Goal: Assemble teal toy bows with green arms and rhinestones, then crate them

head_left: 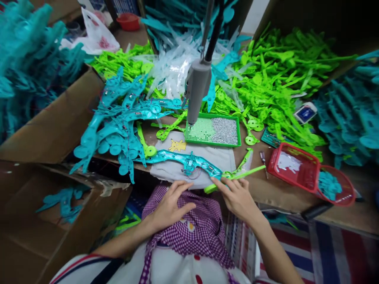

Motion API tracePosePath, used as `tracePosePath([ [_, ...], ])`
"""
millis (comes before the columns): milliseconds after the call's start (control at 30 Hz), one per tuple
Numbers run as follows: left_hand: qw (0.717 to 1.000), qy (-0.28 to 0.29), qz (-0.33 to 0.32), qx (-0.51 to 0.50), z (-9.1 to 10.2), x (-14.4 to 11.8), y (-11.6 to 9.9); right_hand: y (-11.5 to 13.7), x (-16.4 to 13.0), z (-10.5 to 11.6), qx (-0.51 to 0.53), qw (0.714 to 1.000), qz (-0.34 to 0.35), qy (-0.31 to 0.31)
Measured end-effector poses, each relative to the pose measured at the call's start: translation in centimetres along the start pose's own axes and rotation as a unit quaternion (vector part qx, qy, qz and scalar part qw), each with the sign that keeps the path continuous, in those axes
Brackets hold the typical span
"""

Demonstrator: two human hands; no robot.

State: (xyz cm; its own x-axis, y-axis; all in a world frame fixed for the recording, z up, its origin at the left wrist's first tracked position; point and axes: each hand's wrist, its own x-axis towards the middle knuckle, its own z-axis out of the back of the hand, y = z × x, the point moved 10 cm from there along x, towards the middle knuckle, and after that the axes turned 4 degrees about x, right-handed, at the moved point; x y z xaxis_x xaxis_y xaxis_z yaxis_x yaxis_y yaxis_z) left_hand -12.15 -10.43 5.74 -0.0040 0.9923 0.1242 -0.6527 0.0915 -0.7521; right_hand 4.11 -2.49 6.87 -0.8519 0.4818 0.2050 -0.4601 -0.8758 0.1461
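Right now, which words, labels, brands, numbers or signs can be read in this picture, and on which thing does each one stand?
No text can be read.
White and blue packet: its print is too blurred to read.
White plastic bag: red marks, too blurred to read.
Grey cloth: a yellow cartoon figure, no words.

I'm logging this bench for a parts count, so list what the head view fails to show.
- Screws in the green tray: too small to count.
- Teal bow part's right end: hidden under the right hand.
- Red basket contents: blurred.
- Hanging screwdriver: its top is cut off by the edge.
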Motion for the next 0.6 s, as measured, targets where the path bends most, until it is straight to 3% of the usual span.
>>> tracePosePath([
  [100,0.999,0.047,0.014,-0.015,-0.6,2.8,-0.7,1.6,1.7,-0.8,-0.001,1.0,0.027,0.008],
  [200,0.988,0.124,-0.045,-0.083,-3.1,8.6,-3.3,0.1,2.8,0.5,-0.009,0.999,0.009,-0.035],
  [300,0.974,0.101,-0.089,-0.18,-5.0,13.5,-5.1,-3.3,1.4,4.0,0.01,0.988,-0.045,-0.149],
  [400,0.969,0.061,-0.049,-0.235,-7.6,15.4,-4.3,-8.0,-3.0,7.0,0.058,0.934,-0.171,-0.307],
  [467,0.969,0.089,-0.03,-0.227,-10.3,15.0,-3.9,-10.8,-6.0,6.3,0.086,0.898,-0.252,-0.351],
  [600,0.969,0.153,-0.017,-0.192,-14.3,13.4,-3.6,-14.8,-7.1,0.8,0.135,0.895,-0.326,-0.273],
])
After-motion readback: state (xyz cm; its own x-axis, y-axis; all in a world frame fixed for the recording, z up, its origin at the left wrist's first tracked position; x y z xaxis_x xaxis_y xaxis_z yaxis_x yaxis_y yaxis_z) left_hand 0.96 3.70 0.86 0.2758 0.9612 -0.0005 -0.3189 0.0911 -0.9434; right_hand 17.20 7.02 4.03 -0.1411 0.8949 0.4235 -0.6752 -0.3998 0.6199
